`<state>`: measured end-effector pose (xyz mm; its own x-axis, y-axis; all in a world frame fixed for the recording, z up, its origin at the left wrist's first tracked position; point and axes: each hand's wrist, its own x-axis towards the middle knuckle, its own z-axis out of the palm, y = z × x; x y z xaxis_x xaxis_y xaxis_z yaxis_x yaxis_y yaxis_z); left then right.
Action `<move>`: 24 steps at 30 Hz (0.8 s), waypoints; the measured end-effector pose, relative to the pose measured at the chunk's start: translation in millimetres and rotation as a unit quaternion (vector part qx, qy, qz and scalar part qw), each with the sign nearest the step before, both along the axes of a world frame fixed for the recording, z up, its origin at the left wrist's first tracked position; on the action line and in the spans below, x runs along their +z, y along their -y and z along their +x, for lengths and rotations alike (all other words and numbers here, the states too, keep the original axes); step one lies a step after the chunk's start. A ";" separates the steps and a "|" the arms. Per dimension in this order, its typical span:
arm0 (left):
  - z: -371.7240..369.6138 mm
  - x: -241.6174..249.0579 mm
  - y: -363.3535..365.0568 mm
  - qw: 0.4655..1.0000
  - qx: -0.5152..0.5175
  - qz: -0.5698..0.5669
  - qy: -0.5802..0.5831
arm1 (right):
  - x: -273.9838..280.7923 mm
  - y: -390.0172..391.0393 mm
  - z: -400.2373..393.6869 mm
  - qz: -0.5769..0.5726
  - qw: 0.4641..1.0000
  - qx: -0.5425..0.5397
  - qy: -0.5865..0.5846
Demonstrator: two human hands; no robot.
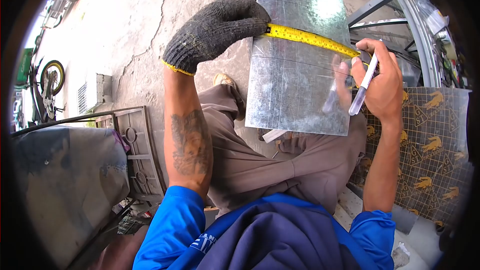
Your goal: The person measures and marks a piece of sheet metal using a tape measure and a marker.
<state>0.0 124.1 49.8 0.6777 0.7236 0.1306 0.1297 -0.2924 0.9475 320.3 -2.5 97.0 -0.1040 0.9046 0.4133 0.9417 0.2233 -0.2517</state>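
A shiny sheet of metal [295, 95] with thin dark lines lies in front of me, above my knees. Across it runs the yellow blade of a tape measure [310, 38]. My left hand [220, 27], in a dark knitted glove, pinches the blade's end at the sheet's left edge. At the right edge my bare right hand [382, 77] grips the tape measure, its case mostly hidden by the fingers. A clear-barrelled pen [364, 85] is also held in that hand, pointing down toward me. The sheet mirrors the fingers and pen.
On the right stands a grey metal frame [387, 0], with a dark printed board [425, 155] below it. A metal grille [142, 145] and a cloth-covered object [70, 170] are at the left. Motorbikes [50, 87] stand farther off on the concrete ground [135, 15].
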 end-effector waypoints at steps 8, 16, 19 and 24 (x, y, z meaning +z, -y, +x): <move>10.4 0.5 0.6 0.987 0.110 0.112 -0.041 | 0.6 -13.3 0.9 -0.031 0.999 -0.005 -0.041; 7.2 -12.8 -6.9 0.996 0.077 0.047 0.019 | -13.3 -8.7 6.4 0.028 0.999 0.013 -0.011; 7.1 -12.9 -8.5 0.994 0.080 0.078 0.006 | -11.8 -7.2 3.8 0.003 0.999 -0.008 -0.039; 6.7 -9.1 -6.6 0.994 0.079 0.073 0.001 | -13.6 -13.0 5.3 0.038 0.995 0.020 -0.088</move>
